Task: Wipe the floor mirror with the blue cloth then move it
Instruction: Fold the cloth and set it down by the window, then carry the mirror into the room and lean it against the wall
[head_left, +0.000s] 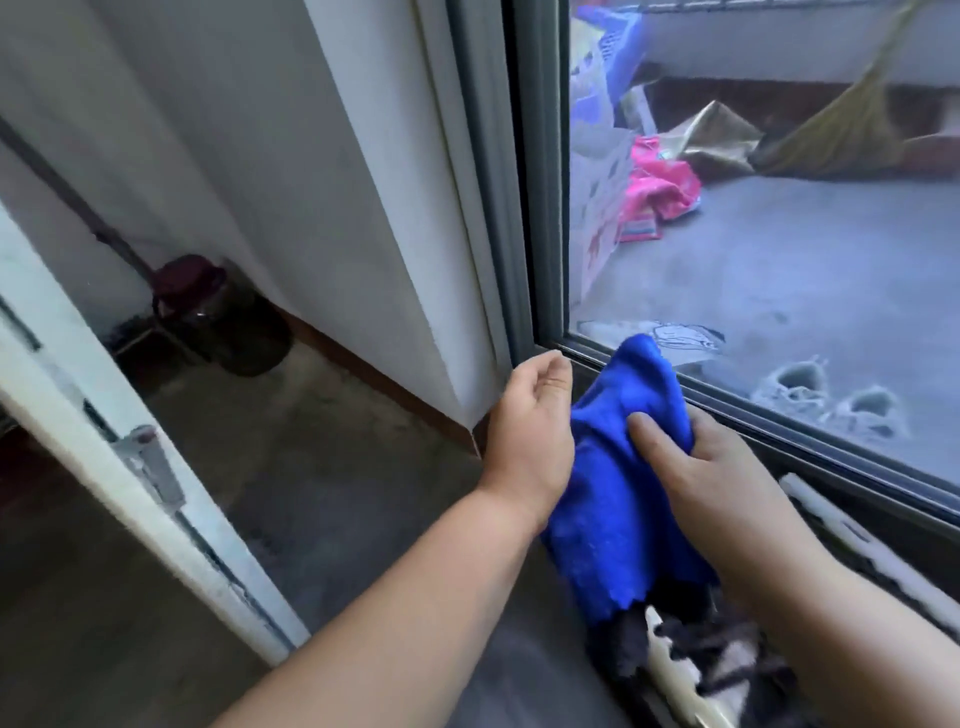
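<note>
Blue cloth (623, 509) hangs bunched in our right hand (722, 467), thumb clamped onto the fabric, fingers hidden behind it, low against the bottom corner of a dark-framed glass pane (779, 286). Our left hand (530, 431) sits just beside the cloth, fingers loosely curled, gripping nothing; whether it touches the fabric we cannot tell. White-framed door (156, 467) stands at left, with a dark lidded container (223, 317) on the floor (337, 467) in the corner.

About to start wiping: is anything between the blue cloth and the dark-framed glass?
Nothing visible does. The right hand grips the blue cloth, whose upper end is at the bottom rail of the dark-framed glass; the left hand sits beside it, not between.
</note>
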